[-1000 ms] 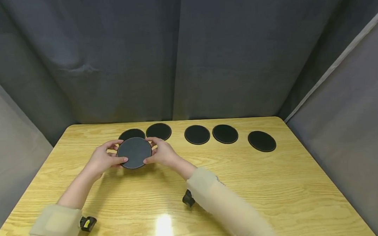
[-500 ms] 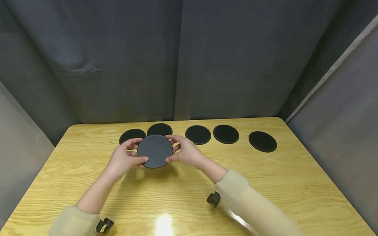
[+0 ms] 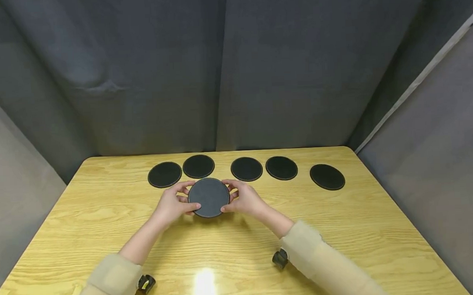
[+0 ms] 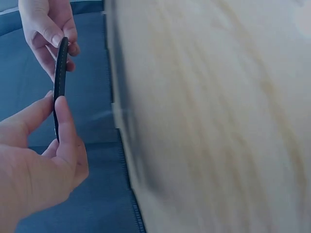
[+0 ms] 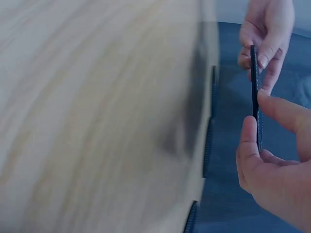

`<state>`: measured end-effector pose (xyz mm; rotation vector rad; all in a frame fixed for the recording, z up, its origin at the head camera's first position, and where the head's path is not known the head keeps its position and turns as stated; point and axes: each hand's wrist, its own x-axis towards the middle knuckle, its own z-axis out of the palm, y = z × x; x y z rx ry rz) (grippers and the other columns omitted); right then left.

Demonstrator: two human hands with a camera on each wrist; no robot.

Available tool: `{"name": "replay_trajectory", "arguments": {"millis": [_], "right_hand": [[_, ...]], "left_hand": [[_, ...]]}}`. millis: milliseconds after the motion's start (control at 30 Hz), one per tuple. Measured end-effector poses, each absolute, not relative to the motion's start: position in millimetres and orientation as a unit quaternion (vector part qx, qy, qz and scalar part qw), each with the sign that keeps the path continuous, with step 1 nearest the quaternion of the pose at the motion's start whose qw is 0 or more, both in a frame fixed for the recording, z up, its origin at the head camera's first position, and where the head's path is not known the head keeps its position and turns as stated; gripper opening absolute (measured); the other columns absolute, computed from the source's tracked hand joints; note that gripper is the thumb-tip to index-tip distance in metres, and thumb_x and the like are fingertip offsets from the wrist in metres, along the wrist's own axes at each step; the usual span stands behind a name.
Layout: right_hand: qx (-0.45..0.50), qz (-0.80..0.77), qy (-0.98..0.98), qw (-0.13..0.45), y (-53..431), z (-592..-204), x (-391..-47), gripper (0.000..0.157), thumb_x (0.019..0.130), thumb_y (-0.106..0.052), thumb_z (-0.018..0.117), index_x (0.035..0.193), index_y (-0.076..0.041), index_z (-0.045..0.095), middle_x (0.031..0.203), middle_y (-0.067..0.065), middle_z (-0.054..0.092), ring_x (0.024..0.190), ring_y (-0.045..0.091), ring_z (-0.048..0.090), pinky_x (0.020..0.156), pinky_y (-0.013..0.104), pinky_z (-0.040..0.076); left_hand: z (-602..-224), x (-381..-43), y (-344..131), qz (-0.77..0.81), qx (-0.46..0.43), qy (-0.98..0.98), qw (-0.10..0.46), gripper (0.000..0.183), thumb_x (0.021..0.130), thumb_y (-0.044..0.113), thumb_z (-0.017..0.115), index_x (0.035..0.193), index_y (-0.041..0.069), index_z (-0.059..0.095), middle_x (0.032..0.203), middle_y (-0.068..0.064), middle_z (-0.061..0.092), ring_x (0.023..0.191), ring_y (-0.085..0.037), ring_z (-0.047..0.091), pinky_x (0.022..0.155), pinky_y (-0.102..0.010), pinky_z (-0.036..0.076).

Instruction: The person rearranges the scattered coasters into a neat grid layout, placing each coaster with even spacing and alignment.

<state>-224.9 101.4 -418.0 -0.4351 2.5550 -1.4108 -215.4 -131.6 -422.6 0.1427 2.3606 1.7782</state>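
One coaster [image 3: 208, 197] above the desk [image 3: 355, 239]
Left hand [image 3: 172, 205] and right hand [image 3: 247, 200] pinch its edges, each grip narrowed to its thickness; five flat coasters [image 3: 246, 168] lie beyond.

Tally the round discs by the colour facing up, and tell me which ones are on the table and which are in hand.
Black discs, lying on the table: 5
Grey disc, held by the left hand and right hand: 1
Total: 6
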Motion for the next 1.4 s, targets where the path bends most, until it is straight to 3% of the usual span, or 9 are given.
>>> {"name": "replay_trajectory", "arguments": {"millis": [300, 800, 1167, 1400], "right_hand": [[-0.144, -0.437, 0.883, 0.096, 95.2, -439.2, -245.4, 0.078, 0.066, -0.004, 0.085, 0.135, -0.005, 0.049, 0.109, 0.011, 0.054, 0.073, 0.013, 0.058, 0.062, 0.02, 0.049], [-0.186, -0.362, 0.911, 0.063, 94.7, -453.2, -268.9, 0.076, 0.062, -0.007, 0.087, 0.13, -0.001, 0.052, 0.099, 0.013, 0.058, 0.07, 0.01, 0.056, 0.066, 0.021, 0.047], [-0.212, -0.296, 0.928, 0.077, 91.8, -453.3, -272.5, 0.072, 0.067, -0.021, 0.087, 0.128, -0.001, 0.054, 0.096, 0.01, 0.055, 0.075, 0.013, 0.046, 0.066, 0.024, 0.04], [-0.221, -0.267, 0.935, 0.078, 87.7, -455.6, -275.4, 0.074, 0.069, -0.029, 0.085, 0.131, -0.002, 0.053, 0.106, 0.011, 0.055, 0.085, 0.016, 0.048, 0.073, 0.027, 0.042]], "left_hand": [[-439.5, -235.6, -129.7, 0.59, 0.018, 0.8, 0.107, 0.071, 0.07, -0.007, 0.078, 0.134, 0.006, 0.05, 0.104, -0.015, 0.043, 0.072, -0.015, 0.057, 0.064, -0.038, 0.058], [-450.9, -259.3, -126.9, 0.448, 0.037, 0.889, 0.083, 0.068, 0.068, 0.007, 0.084, 0.129, 0.009, 0.054, 0.096, -0.013, 0.056, 0.067, -0.016, 0.055, 0.055, -0.026, 0.051], [-450.0, -263.3, -131.7, 0.356, 0.072, 0.929, 0.076, 0.066, 0.069, 0.016, 0.085, 0.127, 0.006, 0.057, 0.099, -0.011, 0.061, 0.086, -0.021, 0.055, 0.079, -0.036, 0.047], [-447.0, -262.0, -136.6, 0.353, 0.08, 0.93, 0.065, 0.065, 0.069, 0.014, 0.084, 0.126, 0.0, 0.057, 0.102, -0.015, 0.064, 0.094, -0.025, 0.058, 0.086, -0.041, 0.048]]}}
